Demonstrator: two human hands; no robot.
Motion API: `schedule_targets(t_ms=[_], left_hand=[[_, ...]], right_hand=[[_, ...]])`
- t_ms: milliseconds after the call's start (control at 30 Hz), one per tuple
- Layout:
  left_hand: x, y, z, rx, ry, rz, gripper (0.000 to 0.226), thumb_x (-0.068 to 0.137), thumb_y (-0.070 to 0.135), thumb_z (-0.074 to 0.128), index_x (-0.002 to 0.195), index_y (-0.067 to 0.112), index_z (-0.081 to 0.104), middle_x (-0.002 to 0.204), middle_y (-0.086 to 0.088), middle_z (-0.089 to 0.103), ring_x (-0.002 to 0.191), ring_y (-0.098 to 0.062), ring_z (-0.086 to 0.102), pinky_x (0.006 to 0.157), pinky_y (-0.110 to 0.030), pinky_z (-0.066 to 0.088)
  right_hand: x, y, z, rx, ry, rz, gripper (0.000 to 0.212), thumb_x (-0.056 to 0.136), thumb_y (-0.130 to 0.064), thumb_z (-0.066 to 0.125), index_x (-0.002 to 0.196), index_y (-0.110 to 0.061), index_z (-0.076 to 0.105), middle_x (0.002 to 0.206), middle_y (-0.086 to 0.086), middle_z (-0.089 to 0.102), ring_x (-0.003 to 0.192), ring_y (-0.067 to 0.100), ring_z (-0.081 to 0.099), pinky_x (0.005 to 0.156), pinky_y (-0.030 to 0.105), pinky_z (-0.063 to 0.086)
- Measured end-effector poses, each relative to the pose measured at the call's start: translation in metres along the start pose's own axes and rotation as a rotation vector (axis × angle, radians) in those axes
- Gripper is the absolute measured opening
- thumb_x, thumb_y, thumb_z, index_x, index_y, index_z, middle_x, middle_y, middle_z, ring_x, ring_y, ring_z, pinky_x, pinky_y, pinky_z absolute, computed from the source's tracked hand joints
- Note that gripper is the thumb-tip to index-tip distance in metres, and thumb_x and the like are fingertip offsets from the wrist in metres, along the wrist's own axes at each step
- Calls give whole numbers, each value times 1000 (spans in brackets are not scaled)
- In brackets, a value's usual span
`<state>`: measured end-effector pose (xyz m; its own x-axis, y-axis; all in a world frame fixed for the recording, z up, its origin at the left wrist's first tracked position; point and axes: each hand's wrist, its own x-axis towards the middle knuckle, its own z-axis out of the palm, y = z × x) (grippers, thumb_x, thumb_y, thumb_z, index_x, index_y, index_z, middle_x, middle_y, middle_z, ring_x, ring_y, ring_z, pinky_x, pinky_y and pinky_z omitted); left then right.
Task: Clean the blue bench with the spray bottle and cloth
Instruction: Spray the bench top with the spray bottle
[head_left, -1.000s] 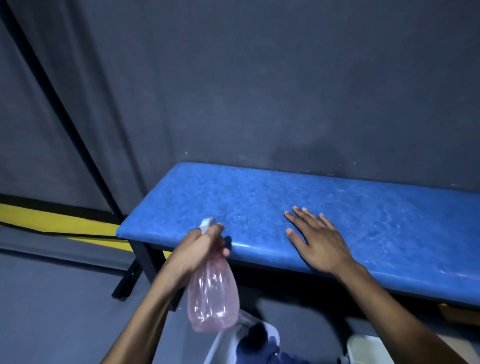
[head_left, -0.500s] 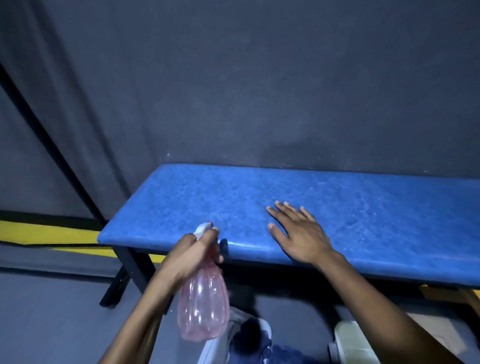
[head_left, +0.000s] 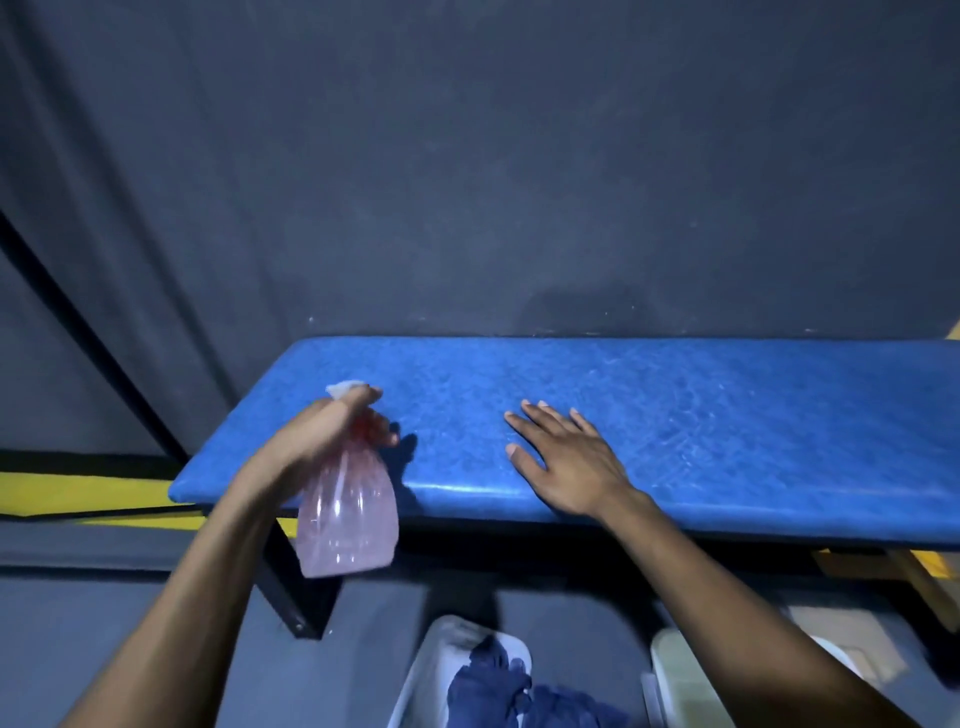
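Wall (head_left: 519, 156) dark, behind bench. Bench (head_left: 701, 415) blue, long, against wall, top bare except for hand. Tub (head_left: 441, 660) on floor below, dark cloth (head_left: 498, 686) bunched inside. Bottle (head_left: 348, 519) pink, clear, held over bench's front-left edge. Right hand (head_left: 566, 462) flat on bench, fingers spread. Left hand (head_left: 327, 436) wrapped round bottle neck, white nozzle above knuckles.
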<state>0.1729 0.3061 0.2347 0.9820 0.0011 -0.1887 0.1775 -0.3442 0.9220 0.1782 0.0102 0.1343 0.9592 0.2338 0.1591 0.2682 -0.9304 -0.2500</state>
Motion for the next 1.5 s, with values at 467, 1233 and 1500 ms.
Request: schedule_targets(t_ms=[467,1233,1500], left_hand=[[-32,3,65,74,-117,196,30,96,51,53,86,29,71,91,8,78,91,-14,62,86,-34,50],[-23,24,181,78,-105,117,22,82,60,47,72,63,66,67,9,76,91,-28,74,96,-50,56],[-40,10,206,84,-314,136,16,82,64,49,78,63,64,75,-2,80,86,-25,78,98,-51,56]], right_hand=[[-23,25,-17,-67,131,84,68,96,-65,19,155,-34,28,166,-5,19,154,10,6,123,51,-6],[-75,154,-48,-139,119,484,80,85,-75,12,156,-39,21,167,-9,13,153,8,3,124,44,0],[-74,155,-46,-149,129,483,81,85,-75,12,156,-39,22,167,-9,13,153,9,4,124,44,1]])
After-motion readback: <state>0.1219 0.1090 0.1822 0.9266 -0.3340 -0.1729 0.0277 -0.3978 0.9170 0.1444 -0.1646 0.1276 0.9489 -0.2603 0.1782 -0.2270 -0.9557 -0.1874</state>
